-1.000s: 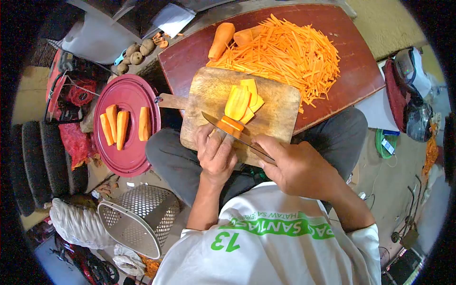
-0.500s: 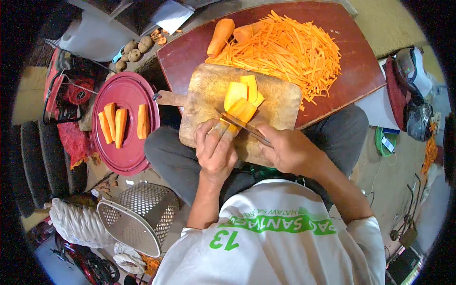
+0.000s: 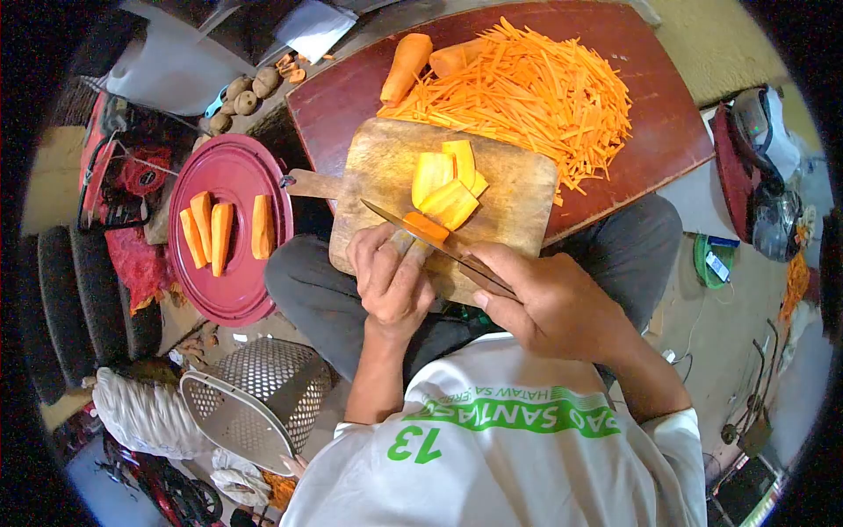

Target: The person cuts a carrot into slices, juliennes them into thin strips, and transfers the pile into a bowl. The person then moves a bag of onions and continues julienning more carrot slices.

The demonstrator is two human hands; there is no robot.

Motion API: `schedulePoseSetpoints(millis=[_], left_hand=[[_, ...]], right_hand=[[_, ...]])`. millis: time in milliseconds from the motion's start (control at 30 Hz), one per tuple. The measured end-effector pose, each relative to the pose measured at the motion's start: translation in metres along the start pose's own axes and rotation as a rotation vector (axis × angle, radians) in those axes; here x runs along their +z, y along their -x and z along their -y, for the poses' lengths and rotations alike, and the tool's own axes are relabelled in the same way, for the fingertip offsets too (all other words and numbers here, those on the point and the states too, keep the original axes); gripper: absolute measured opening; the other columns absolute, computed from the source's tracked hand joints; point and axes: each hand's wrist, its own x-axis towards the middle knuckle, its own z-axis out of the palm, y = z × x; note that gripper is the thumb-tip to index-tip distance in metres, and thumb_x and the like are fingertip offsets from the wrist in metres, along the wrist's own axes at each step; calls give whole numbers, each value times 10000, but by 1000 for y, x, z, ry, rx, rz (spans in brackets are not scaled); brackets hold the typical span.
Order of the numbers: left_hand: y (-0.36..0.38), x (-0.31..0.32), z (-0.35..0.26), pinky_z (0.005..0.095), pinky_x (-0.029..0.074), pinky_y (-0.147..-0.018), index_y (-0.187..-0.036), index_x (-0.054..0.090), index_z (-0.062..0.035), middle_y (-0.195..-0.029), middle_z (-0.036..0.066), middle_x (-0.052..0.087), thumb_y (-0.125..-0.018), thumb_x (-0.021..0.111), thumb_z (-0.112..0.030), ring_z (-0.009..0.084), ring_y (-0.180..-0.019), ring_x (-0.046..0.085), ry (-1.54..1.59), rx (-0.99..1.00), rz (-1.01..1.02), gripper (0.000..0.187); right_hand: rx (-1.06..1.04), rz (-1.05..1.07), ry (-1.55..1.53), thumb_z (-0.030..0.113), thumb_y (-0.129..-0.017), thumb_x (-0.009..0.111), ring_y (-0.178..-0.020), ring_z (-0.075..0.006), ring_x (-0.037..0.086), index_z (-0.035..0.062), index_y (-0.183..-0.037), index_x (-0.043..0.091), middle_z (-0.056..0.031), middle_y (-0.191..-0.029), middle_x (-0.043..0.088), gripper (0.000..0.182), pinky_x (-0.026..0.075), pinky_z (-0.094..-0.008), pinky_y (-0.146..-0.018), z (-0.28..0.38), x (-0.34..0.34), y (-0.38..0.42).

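Note:
My left hand point(image 3: 391, 281) is curled over a carrot point(image 3: 426, 227), pressing it down on the wooden cutting board point(image 3: 518, 206). Its cut orange end shows past my fingers; the rest is hidden beneath them. In my right hand point(image 3: 549, 299) is a knife point(image 3: 399, 220), fingers wrapped round the handle. The blade lies slantwise across the carrot, close to my left fingertips. Several thick carrot slices point(image 3: 433, 176) overlap on the board just beyond the blade.
Beyond the board, a heap of carrot sticks point(image 3: 553, 97) and two larger carrots point(image 3: 407, 68) lie on a dark red table point(image 3: 659, 114). Peeled carrots point(image 3: 222, 237) rest on a red lid point(image 3: 237, 294) at left. A perforated basket point(image 3: 263, 369) lies tipped at lower left, fingertips point(image 3: 295, 464) near its rim.
The knife and my right hand have shifted slightly toward me and left, and the blade now crosses nearer the held carrot's end. A slice lies separated beyond it. Fingertips have appeared beside the basket.

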Motion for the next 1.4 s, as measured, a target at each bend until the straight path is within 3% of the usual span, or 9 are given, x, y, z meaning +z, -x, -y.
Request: schedulePoseSetpoints(millis=[300, 433, 567, 667, 767, 967, 1400], left_hand=[[6, 0, 0, 548, 526, -892, -999, 778, 27, -1001, 151, 717, -597, 741, -120, 388, -965, 682, 13, 19, 2, 429], [5, -2, -1, 551, 537, -894, -998, 778, 30, -1017, 157, 723, -600, 742, -67, 400, -980, 689, 28, 10, 15, 412], [0, 2, -1, 533, 576, -917, -1006, 779, 27, -1046, 166, 740, -632, 735, 23, 414, -1014, 710, 31, -12, 1, 377], [-2, -4, -4, 515, 593, -936, -1009, 782, 23, -1066, 168, 747, -648, 727, 48, 414, -1033, 720, 21, -43, 27, 366], [-2, -2, -3, 514, 562, -908, -1012, 784, 19, -1044, 150, 731, -632, 726, 15, 386, -995, 713, 24, -38, 14, 385], [-5, -5, -3, 506, 519, -873, -995, 778, 18, -1015, 138, 711, -624, 728, -38, 360, -973, 709, -17, -8, 15, 379], [-2, -8, -3, 512, 496, -872, -985, 761, 35, -981, 144, 692, -608, 732, -60, 362, -961, 687, 11, 5, 32, 390]], right_hand=[[96, 73, 49, 137, -955, 710, -915, -478, 740, 45, -1404, 566, -258, -1029, 749, 480, 609, -547, -771, 4, 2, 4], [23, 68, 208, 132, -957, 710, -858, -474, 731, 61, -1319, 589, -247, -968, 738, 389, 588, -555, -717, -9, 11, 4], [185, 51, 128, 132, -965, 708, -799, -473, 714, 67, -1240, 599, -233, -895, 717, 303, 558, -565, -671, -45, 18, 7], [65, 34, 153, 144, -972, 703, -815, -478, 714, 60, -1253, 599, -237, -893, 716, 311, 565, -556, -691, -41, 18, 7], [180, 27, 21, 153, -978, 697, -854, -475, 724, 44, -1299, 598, -236, -924, 726, 353, 579, -532, -723, -25, 12, 4], [82, 38, -10, 155, -982, 686, -965, -458, 747, 3, -1388, 572, -249, -1062, 749, 448, 605, -501, -807, 4, -2, 2], [96, 90, 47, 157, -968, 697, -887, -478, 745, 19, -1388, 569, -260, -1043, 750, 461, 615, -536, -760, 10, -1, 3]])
